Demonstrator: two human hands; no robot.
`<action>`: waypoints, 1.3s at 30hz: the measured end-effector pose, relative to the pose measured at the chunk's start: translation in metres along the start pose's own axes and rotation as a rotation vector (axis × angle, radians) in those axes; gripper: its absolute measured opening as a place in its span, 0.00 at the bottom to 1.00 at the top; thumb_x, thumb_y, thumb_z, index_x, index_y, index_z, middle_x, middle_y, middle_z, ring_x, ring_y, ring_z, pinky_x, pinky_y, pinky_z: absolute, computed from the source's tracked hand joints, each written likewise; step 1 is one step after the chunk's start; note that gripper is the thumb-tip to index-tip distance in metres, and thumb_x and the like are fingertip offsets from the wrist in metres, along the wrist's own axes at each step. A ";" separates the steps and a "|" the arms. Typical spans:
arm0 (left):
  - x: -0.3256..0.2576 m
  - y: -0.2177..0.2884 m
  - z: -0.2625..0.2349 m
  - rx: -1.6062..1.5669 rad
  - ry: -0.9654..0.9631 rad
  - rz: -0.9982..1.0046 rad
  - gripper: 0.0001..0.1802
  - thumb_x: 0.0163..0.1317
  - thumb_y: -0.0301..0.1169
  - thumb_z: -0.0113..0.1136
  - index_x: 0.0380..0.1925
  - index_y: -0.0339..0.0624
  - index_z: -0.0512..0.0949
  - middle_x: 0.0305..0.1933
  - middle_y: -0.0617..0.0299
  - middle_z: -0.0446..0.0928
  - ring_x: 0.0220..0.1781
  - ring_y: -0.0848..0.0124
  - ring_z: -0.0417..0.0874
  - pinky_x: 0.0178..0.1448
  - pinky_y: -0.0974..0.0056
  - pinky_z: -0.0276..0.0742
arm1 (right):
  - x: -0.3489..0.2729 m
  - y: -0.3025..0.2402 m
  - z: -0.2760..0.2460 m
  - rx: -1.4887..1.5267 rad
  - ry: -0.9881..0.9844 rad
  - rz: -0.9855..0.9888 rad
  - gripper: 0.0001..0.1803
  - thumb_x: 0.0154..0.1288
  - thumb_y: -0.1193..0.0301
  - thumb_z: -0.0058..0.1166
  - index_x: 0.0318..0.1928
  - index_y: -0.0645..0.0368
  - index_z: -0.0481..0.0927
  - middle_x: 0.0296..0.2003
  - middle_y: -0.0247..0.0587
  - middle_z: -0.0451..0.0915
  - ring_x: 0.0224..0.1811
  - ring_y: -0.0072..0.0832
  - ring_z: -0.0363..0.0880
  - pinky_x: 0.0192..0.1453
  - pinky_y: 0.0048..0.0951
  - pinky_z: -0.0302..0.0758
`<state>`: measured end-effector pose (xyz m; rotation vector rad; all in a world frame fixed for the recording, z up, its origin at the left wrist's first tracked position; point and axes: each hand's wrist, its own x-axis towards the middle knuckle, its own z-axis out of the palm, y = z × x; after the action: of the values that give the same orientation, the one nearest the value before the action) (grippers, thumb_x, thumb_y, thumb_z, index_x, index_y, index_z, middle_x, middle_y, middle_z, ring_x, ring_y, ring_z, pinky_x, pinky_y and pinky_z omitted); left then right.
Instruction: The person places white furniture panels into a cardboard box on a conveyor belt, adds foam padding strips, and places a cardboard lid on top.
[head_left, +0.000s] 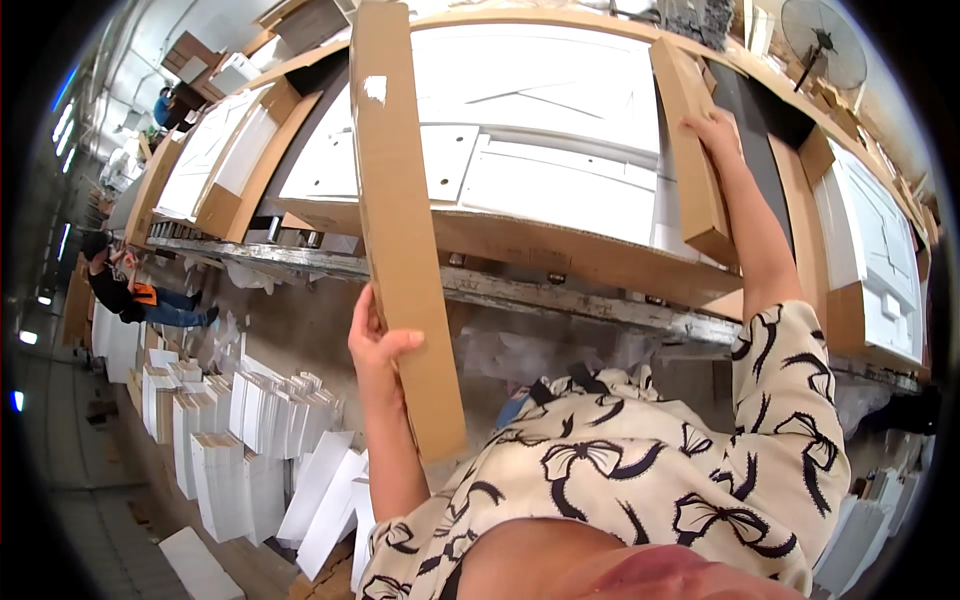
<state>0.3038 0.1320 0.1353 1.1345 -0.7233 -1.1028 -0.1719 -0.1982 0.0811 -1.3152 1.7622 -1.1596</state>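
My left hand (377, 335) grips a long, narrow brown cardboard piece (405, 215) by its lower left edge, thumb in front and the other fingers partly behind it. This piece stands out over the left part of an open carton (530, 243) and reaches down toward my body. White panels (560, 185), some with small holes, lie inside the carton. My right hand (717, 137) is closed on a second brown cardboard piece (692, 150) along the carton's right end, with some fingers hidden.
The carton rests on a roller conveyor (560, 297). Another carton with white panels (875, 250) sits to the right, and one more (215, 155) to the left. Stacks of white boards (225, 470) stand on the floor at lower left. A person (130, 285) is beyond them.
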 end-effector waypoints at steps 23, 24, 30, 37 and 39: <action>0.078 0.009 -0.027 1.096 -0.100 0.261 0.58 0.23 0.33 0.69 0.64 0.44 0.55 0.55 0.49 0.64 0.58 0.53 0.65 0.61 0.53 0.61 | -0.223 -0.145 0.187 0.273 -0.720 0.079 0.44 0.59 0.47 0.51 0.63 0.68 0.56 0.52 0.53 0.71 0.55 0.34 0.70 0.56 0.33 0.68; 0.080 0.009 -0.033 0.890 -0.176 0.217 0.58 0.23 0.32 0.68 0.64 0.41 0.54 0.55 0.50 0.64 0.57 0.55 0.67 0.60 0.55 0.63 | -0.223 -0.131 0.208 0.536 -0.776 -0.193 0.42 0.56 0.50 0.56 0.62 0.66 0.58 0.52 0.52 0.70 0.55 0.36 0.70 0.58 0.34 0.67; 0.057 0.014 0.008 0.191 -0.372 0.013 0.59 0.23 0.29 0.69 0.63 0.30 0.52 0.56 0.53 0.65 0.58 0.62 0.69 0.59 0.61 0.67 | -0.274 -0.156 0.182 0.743 -0.842 -0.232 0.53 0.50 0.54 0.64 0.67 0.56 0.43 0.59 0.48 0.62 0.60 0.36 0.63 0.62 0.36 0.64; 0.003 -0.001 0.131 0.045 -0.574 0.128 0.59 0.25 0.26 0.69 0.64 0.35 0.51 0.56 0.54 0.65 0.57 0.62 0.69 0.59 0.62 0.67 | -0.306 -0.135 0.052 0.979 -0.677 -0.270 0.54 0.48 0.65 0.63 0.69 0.50 0.40 0.57 0.41 0.62 0.61 0.30 0.60 0.64 0.33 0.59; -0.029 -0.016 0.180 -0.029 -0.713 0.037 0.59 0.25 0.26 0.70 0.65 0.35 0.51 0.55 0.55 0.65 0.56 0.63 0.69 0.58 0.61 0.67 | -0.313 -0.110 0.005 0.991 -0.581 -0.324 0.54 0.46 0.69 0.63 0.69 0.51 0.41 0.58 0.39 0.62 0.61 0.29 0.60 0.64 0.32 0.59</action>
<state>0.1286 0.0983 0.1769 0.6813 -1.2641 -1.4951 -0.0334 0.0883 0.1769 -1.1221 0.4253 -1.3603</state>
